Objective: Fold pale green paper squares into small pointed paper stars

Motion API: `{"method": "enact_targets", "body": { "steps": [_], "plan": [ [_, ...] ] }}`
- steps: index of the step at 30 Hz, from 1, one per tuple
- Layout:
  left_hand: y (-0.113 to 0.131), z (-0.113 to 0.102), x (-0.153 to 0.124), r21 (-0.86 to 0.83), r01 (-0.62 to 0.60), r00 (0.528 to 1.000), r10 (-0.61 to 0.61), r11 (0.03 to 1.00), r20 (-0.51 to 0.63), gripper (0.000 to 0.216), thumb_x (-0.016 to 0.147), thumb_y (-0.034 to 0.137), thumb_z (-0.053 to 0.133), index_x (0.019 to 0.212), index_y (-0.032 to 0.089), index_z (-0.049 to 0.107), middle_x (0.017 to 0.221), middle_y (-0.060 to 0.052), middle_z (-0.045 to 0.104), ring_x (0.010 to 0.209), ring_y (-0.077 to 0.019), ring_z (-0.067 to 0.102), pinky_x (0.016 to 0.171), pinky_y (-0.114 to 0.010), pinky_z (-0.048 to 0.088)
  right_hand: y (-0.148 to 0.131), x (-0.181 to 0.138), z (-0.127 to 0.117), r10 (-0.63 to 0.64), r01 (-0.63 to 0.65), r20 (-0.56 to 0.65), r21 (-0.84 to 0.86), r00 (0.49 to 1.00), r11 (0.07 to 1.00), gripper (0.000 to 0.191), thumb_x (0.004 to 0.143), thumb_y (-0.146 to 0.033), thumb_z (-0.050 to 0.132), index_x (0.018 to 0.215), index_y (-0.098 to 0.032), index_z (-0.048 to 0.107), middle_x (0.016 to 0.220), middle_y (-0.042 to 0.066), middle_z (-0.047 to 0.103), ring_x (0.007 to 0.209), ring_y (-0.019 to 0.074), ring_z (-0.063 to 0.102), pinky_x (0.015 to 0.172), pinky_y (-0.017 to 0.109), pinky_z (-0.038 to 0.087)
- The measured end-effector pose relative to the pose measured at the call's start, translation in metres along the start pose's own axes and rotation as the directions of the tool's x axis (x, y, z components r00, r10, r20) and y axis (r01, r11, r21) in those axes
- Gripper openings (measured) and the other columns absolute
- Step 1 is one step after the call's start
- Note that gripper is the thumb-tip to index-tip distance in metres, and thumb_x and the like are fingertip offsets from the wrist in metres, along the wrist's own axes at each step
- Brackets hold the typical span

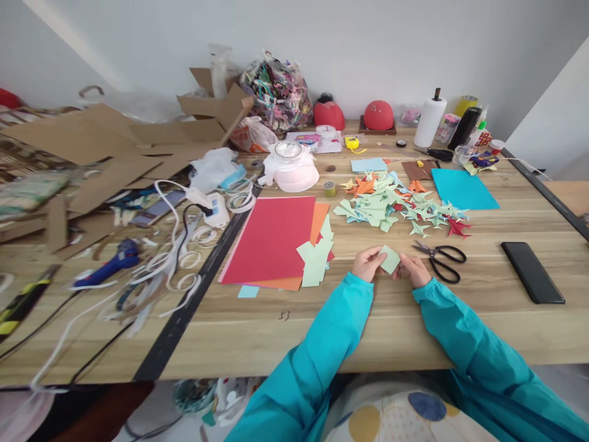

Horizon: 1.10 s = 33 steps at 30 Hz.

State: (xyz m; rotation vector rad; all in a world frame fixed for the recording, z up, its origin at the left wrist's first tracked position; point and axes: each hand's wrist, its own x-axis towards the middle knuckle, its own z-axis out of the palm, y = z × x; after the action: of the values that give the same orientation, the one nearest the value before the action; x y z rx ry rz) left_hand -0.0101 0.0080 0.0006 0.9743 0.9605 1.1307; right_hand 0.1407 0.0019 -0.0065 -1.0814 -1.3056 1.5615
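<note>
A small pale green paper square (pixel 390 259) is pinched between both my hands just above the wooden table (pixel 368 319). My left hand (pixel 367 264) grips its left edge with closed fingers. My right hand (pixel 414 269) holds the right edge, fingers curled. Both arms wear teal sleeves. Black scissors (pixel 440 258) lie right next to my right hand. A small stack of pale green squares (pixel 316 256) rests left of my left hand, partly on red paper sheets (pixel 273 239). Behind my hands lies a heap of folded green, orange and red paper shapes (pixel 396 205).
A black phone (pixel 532 271) lies at the right. A blue sheet (pixel 462 188) sits at the back right near a paper towel roll (pixel 429 120). Cardboard pieces (pixel 110 144), cables, tape rolls and a blue glue gun (pixel 108 264) cover the left side. A white container (pixel 291 166) stands mid-back.
</note>
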Motion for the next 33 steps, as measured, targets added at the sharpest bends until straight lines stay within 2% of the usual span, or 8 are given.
{"method": "enact_targets", "body": {
  "steps": [6,11,18,26,33],
  "plan": [
    [-0.0014,-0.0019,0.0017,0.032,-0.039,0.999,0.039,0.999,0.016,0.048,0.062,0.042,0.069,0.097,0.009,0.068,0.086,-0.010,0.065,0.053,-0.0113,0.054,0.038,-0.022,0.043,-0.0020,-0.0006,0.0006,-0.055,0.055,-0.001,-0.062,0.998,0.997,0.045,0.073,-0.059,0.055,0.065,-0.015,0.061,0.051,0.002,0.060,0.046,0.0131,0.054,0.047,0.026,0.044],
    [-0.0027,-0.0013,0.0016,0.066,-0.069,0.997,0.067,0.995,0.026,0.043,0.064,0.042,0.067,0.093,0.010,0.069,0.090,-0.010,0.064,0.051,-0.0100,0.053,0.039,-0.022,0.043,-0.0045,0.0002,0.0027,-0.073,0.072,-0.012,-0.073,0.997,0.995,0.038,0.067,-0.053,0.064,0.068,-0.015,0.061,0.061,0.001,0.061,0.051,0.0126,0.054,0.051,0.027,0.046],
    [0.0000,-0.0008,-0.0016,0.101,-0.028,0.999,0.025,0.995,0.027,0.039,0.065,0.043,0.065,0.089,0.012,0.070,0.095,-0.010,0.064,0.058,-0.0127,0.056,0.041,-0.023,0.045,-0.0004,0.0009,0.0057,-0.058,0.059,0.010,-0.060,0.998,0.996,0.032,0.063,-0.043,0.071,0.075,-0.015,0.062,0.064,0.003,0.065,0.053,0.0129,0.055,0.049,0.025,0.045],
    [-0.0071,0.0015,0.0013,0.134,-0.042,0.999,0.039,0.990,0.023,0.037,0.058,0.043,0.071,0.075,0.010,0.069,0.064,-0.004,0.061,0.053,-0.0107,0.050,0.045,-0.022,0.042,0.0018,0.0013,0.0058,-0.061,0.057,-0.021,-0.149,0.998,0.987,0.037,0.051,-0.045,0.077,0.060,-0.015,0.057,0.053,-0.002,0.056,0.048,0.0101,0.049,0.046,0.023,0.040],
    [-0.0035,-0.0010,0.0018,0.186,-0.119,0.993,0.114,0.975,0.037,0.028,0.064,0.039,0.067,0.072,0.012,0.069,0.069,-0.005,0.063,0.063,-0.0137,0.054,0.057,-0.025,0.044,-0.0022,0.0001,0.0057,-0.047,0.047,-0.001,-0.123,0.999,0.991,0.038,0.059,-0.051,0.071,0.064,-0.015,0.059,0.054,-0.001,0.058,0.047,0.0104,0.051,0.044,0.023,0.041]
  ]
}}
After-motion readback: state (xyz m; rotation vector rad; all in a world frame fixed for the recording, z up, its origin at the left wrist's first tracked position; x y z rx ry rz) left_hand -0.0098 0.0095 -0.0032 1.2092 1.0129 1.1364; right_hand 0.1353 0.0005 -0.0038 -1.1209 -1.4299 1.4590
